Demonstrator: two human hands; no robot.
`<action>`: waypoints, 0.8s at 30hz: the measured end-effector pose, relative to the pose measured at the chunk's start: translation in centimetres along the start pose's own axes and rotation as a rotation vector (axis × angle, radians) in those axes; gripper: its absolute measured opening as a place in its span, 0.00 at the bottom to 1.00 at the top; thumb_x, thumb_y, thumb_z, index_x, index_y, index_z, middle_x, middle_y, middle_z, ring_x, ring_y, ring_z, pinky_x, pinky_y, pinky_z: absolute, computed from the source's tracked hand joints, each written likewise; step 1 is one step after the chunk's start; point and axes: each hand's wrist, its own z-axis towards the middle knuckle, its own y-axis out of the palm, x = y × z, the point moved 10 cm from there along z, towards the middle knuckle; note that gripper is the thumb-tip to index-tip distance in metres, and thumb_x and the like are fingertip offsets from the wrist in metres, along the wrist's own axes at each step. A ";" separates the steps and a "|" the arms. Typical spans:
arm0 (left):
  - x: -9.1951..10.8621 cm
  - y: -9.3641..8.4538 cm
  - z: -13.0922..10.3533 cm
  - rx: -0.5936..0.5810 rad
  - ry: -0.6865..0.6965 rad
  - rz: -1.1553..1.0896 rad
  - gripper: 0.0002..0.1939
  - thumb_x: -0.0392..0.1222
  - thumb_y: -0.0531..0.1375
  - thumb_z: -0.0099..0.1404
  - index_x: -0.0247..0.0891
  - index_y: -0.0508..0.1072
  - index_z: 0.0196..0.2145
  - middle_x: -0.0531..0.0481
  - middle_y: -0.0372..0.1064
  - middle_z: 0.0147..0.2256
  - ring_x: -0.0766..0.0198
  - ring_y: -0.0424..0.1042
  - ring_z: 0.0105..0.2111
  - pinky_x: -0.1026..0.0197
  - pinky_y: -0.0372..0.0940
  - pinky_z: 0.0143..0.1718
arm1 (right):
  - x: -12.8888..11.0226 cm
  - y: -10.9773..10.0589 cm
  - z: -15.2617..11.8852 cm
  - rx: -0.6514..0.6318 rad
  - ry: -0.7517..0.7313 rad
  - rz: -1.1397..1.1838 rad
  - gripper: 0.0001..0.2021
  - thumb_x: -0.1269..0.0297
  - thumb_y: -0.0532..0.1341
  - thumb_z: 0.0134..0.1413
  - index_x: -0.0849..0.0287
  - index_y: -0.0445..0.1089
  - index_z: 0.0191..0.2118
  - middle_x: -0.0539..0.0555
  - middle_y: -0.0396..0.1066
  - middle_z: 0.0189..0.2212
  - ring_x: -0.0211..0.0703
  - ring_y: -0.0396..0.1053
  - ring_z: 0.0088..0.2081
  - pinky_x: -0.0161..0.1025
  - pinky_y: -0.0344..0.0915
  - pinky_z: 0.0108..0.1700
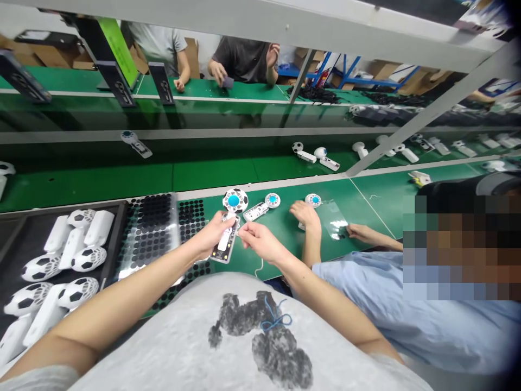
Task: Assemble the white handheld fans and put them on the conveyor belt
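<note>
My left hand (214,232) is closed on a small fan (235,201) with a football-patterned round head, a blue centre and an open handle that shows a white part and circuitry. Beside the handle's upper right edge, my right hand (258,239) pinches the end of a thin white cable (260,266), which hangs down below the fingers; its tip is too small to make out. Just beyond my hands lies a second open fan (272,201) on the green table.
Left, a black tray (118,217) holds several football-patterned fans, beside sheets of black round pads (152,233). At right a co-worker's hands (307,214) are near another fan and a clear sheet (334,220). Fans lie on the green belt (203,163) ahead; a metal post (407,125) slants up right.
</note>
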 end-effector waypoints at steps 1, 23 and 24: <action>-0.1 0.1 0.0 -0.005 -0.009 -0.003 0.16 0.47 0.58 0.58 0.38 0.59 0.40 0.55 0.61 0.26 0.71 0.61 0.21 0.68 0.56 0.22 | 0.1 0.0 0.0 -0.003 0.007 0.005 0.09 0.61 0.53 0.53 0.58 0.61 0.26 0.45 0.62 0.18 0.33 0.56 0.21 0.32 0.53 0.25; -1.9 -4.3 16.0 0.325 0.095 0.337 0.12 0.44 0.56 0.57 0.32 0.65 0.35 0.47 0.67 0.28 0.63 0.68 0.29 0.61 0.61 0.33 | 8.0 -4.2 -2.8 0.306 0.241 0.081 0.16 0.49 0.59 0.43 0.57 0.67 0.22 0.44 0.53 0.12 0.33 0.49 0.14 0.33 0.46 0.16; -2.0 -3.5 16.7 0.337 0.105 0.397 0.12 0.44 0.57 0.55 0.32 0.66 0.34 0.45 0.68 0.30 0.60 0.68 0.33 0.60 0.61 0.35 | 7.7 -4.8 -2.5 0.320 0.227 0.058 0.15 0.48 0.60 0.40 0.56 0.67 0.21 0.45 0.54 0.12 0.34 0.52 0.14 0.34 0.48 0.16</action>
